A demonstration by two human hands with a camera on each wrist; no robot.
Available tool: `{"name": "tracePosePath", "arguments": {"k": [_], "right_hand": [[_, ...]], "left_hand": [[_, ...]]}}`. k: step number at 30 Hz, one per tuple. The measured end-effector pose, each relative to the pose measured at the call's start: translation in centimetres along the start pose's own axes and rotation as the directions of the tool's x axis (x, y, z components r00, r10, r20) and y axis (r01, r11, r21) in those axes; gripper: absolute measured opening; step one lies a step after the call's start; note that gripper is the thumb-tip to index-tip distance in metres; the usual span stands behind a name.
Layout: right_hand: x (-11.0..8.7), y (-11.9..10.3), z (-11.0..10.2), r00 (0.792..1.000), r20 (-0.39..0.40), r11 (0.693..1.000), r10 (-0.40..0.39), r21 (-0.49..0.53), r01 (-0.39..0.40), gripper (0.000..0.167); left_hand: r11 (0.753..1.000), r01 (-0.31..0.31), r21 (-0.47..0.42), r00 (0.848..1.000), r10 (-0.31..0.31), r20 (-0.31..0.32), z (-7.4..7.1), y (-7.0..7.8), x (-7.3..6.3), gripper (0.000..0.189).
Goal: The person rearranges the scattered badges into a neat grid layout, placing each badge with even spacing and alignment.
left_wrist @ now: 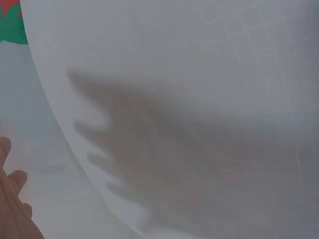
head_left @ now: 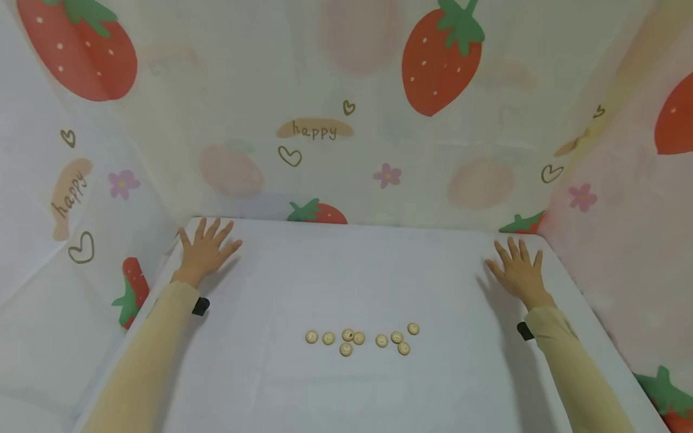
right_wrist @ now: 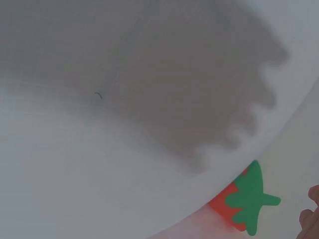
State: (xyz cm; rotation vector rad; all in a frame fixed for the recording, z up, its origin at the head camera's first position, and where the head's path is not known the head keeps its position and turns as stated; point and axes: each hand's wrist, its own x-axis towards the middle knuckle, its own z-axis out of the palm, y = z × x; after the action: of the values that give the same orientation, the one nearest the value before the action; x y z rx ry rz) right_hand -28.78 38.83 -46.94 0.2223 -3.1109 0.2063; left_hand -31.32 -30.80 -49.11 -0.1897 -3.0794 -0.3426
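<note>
Beige round discs (head_left: 381, 341), darkly marked

Left sleeve (head_left: 142, 361): long, plain, pale yellow, as I see from afar.
Left hand (head_left: 204, 252): bare beyond its sleeve.
Left wrist camera (head_left: 201, 306): small black block beside the sleeve end.
Right sleeve (head_left: 576, 373): same pale yellow, with some creases near its end.
Right hand (head_left: 522, 275): bare also, I notice.
Right wrist camera (head_left: 524, 331): equally black, small and angular.
</note>
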Motion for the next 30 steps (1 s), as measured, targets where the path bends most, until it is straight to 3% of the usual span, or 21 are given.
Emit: {"name": "tracePosePath", "arguments": {"k": [6,14,24,30], "right_hand": [[-0.4,-0.5,0.4,1.0,-0.012,0.999,-0.015,0.051,0.016,0.065],[-0.7,-2.2,1.2,0.991,-0.102,0.993,-0.092,0.062,0.098,0.057],[-1.7,-5.0,2.5,0.969,-0.169,0.978,-0.178,0.083,0.194,0.049],[-2.0,-6.1,2.9,0.951,-0.203,0.961,-0.233,0.098,0.257,0.045]], "left_hand": [[1.0,-0.029,-0.006,1.0,0.029,-0.004,0.1,0.3,-0.4,0.071],[0.995,-0.092,-0.025,0.994,0.091,-0.062,0.7,1.5,-0.7,0.067],[0.985,-0.166,-0.049,0.977,0.158,-0.141,1.7,4.2,-1.9,0.061],[0.982,-0.187,-0.032,0.974,0.181,-0.139,1.6,5.8,-3.0,0.057]]}}
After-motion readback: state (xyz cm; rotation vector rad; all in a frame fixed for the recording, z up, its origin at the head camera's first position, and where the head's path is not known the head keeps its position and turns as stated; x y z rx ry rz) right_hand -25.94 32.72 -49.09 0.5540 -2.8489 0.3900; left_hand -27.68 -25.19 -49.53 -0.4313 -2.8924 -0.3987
